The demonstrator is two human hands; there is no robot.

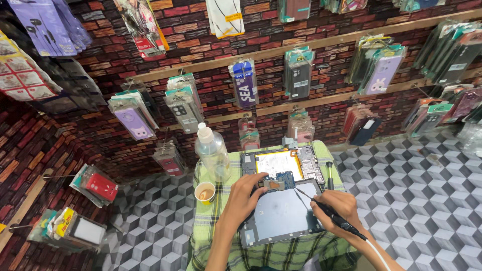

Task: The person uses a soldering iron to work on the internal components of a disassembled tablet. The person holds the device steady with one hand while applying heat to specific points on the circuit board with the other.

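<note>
On the small counter (211, 226), draped in a green checked cloth, I see an opened tablet (281, 208) lying flat with its back off, the grey inner plate toward me and the pale battery (278, 164) and blue circuit board (281, 179) at its far end. My left hand (243, 198) rests on the tablet's left part, fingers curled down with the fingertips pressing on the small parts beside the circuit board; it pins the device rather than grasping anything. My right hand (339, 208) is clenched around a thin black tool (326, 211) with a white cord trailing from its rear toward the lower right; the tool's fine tip slants up and left and meets the tablet just beside the board. Whether it is a soldering iron or another probe I cannot tell. A dark screwdriver (330, 173) lies on the cloth just right of the tablet. To the left stand a clear plastic bottle (212, 153) with a white cap and, nearer me, a small paper cup (205, 192) with brownish drink in it, both apart from the tablet. Behind the counter a brick-patterned wall (211, 47) carries packaged phone cases on hooks.
</note>
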